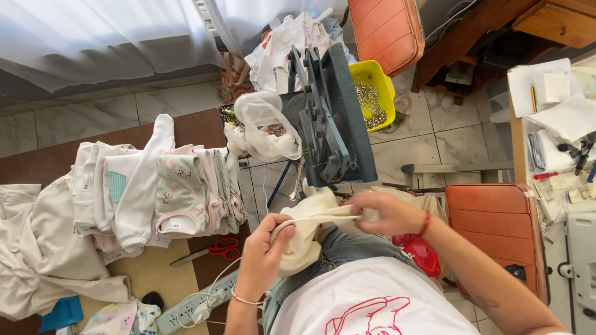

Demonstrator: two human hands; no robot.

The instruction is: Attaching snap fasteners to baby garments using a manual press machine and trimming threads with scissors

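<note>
While both hands work over the lap, a cream garment (307,232) is stretched between them just below the hand press (332,118), which stands on its frame straight ahead. The left hand (264,254) is closed on the lower end of the cloth, thumb and fingers pinching a fold, and the right hand (382,214) pinches the other end, drawing an edge or band taut between the two. The garment lies against the knees, near the foot of the press but apart from it; no part of it is under the press head, so the piece looks still to be done.

On the table (198,130) to the left, a stack of folded baby clothes (161,186) lies side by side, white and pale pink, some printed. Whether those are finished pieces or ones waiting cannot be told from this view. A looser heap of cream cloth (43,248) lies further left, touching the stack. Red-handled scissors (211,251) rest on the table just below the stack, untouched, and a white power strip (192,307) sits near the table's near edge.

Behind the press, a yellow tray (375,93) holds many small metal rings, well filled, and a clear bag (264,127) hangs beside the press. More white clothing (288,43) is piled beyond it. An orange chair (496,232) stands to the right.
</note>
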